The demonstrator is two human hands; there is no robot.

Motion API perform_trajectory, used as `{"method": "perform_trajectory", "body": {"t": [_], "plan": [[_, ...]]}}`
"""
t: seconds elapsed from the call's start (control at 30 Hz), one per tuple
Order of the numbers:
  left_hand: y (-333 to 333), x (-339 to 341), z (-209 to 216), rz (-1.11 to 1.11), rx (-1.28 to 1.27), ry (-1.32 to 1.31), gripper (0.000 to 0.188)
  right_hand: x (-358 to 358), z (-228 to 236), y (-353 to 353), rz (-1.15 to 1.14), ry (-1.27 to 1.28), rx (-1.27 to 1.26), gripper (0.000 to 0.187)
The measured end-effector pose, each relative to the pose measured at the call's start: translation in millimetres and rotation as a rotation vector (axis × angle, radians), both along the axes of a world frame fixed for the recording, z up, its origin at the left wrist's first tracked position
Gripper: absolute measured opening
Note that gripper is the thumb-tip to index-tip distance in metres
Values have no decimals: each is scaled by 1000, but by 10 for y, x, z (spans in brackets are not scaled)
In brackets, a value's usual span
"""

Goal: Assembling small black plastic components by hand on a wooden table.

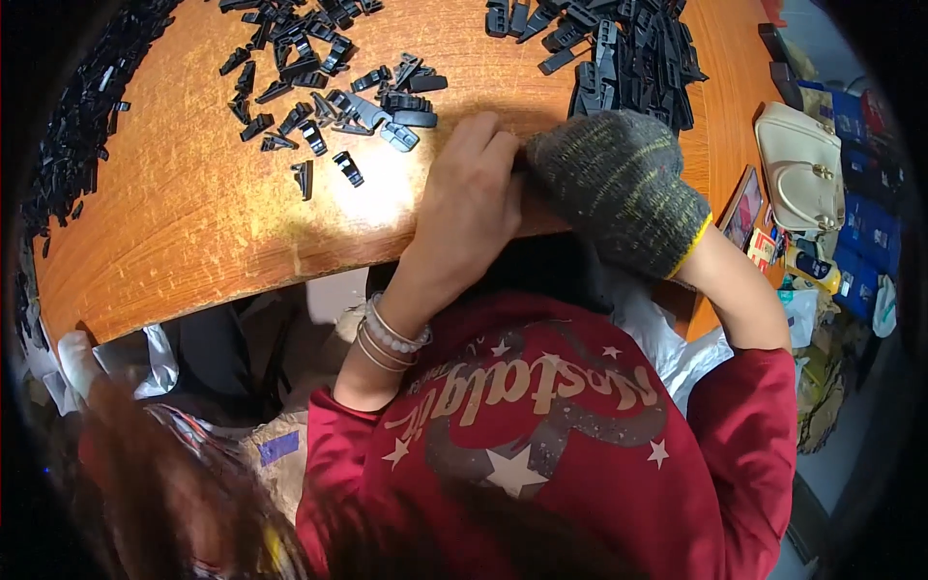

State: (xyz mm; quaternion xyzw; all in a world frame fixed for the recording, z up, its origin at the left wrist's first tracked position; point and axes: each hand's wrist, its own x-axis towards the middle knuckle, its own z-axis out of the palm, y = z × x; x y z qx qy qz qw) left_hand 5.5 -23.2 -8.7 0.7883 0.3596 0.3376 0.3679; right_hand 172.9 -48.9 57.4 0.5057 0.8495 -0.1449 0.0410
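Observation:
My left hand (469,198) is bare, with bead bracelets on the wrist, and its fingers curl shut against my right hand at the near edge of the wooden table (193,222). My right hand (619,184) wears a dark knit glove with a yellow cuff and is closed too. Whatever the two hands pinch between them is hidden. Small black plastic clip parts (329,97) lie scattered just beyond my left hand. A bigger heap of black parts (628,48) sits beyond my right hand.
More black parts (77,126) line the table's left rim. A cream handbag (802,164), a small framed picture (742,208) and blue packages (870,232) lie at the right. Plastic bags (145,358) sit below the table edge at the left.

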Motion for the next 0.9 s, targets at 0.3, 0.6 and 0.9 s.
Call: {"method": "perform_trajectory", "body": {"t": [0.3,0.6,0.9], "plan": [[34,-27,-63,-70,45,-69,24,-60,2,-51,-196,-88,49,20],[36,-378,149,-318,-1038,-733,15,53,54,-534,-699,617,-132,34],[-113,-179,175,-267,-1138,-701,16,110,-109,-632,-702,1103,-324,29]]}}
